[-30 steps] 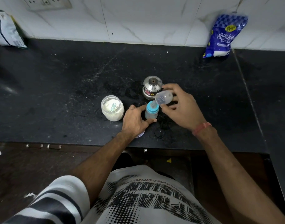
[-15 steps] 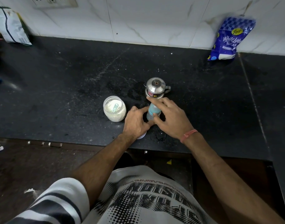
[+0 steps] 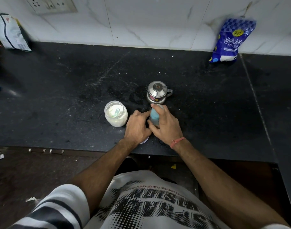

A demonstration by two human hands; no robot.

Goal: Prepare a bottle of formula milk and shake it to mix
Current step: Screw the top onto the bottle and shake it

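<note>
At the centre of the frame, on the black desk (image 3: 58, 90), a small baby bottle (image 3: 153, 119) with a blue collar stands upright between the two hands. The right hand (image 3: 166, 125) covers its top, its fingers (image 3: 158, 108) curled over the clear cap and its thumb against the bottle's lower side. The left hand (image 3: 137, 128) sits just left of the bottle, its fingers bent toward the base and its thumb reaching the blue collar; how firmly it grips cannot be told. A red thread band (image 3: 177, 142) circles the right wrist.

Just left of the left hand stands an open clear jar (image 3: 115, 115) of white powder with a pale scoop (image 3: 116, 111) lying inside. Just above the bottle is a small steel pot (image 3: 158, 92) with a lid and side handle. A white round lid (image 3: 145, 141) peeks out under the left wrist, near the desk's lower edge. In the upper right a blue sugar packet (image 3: 230, 40) leans on the white tiled wall (image 3: 149, 19); in the upper left a white packet (image 3: 9, 33) leans too, below a switch plate (image 3: 50, 4)
</note>
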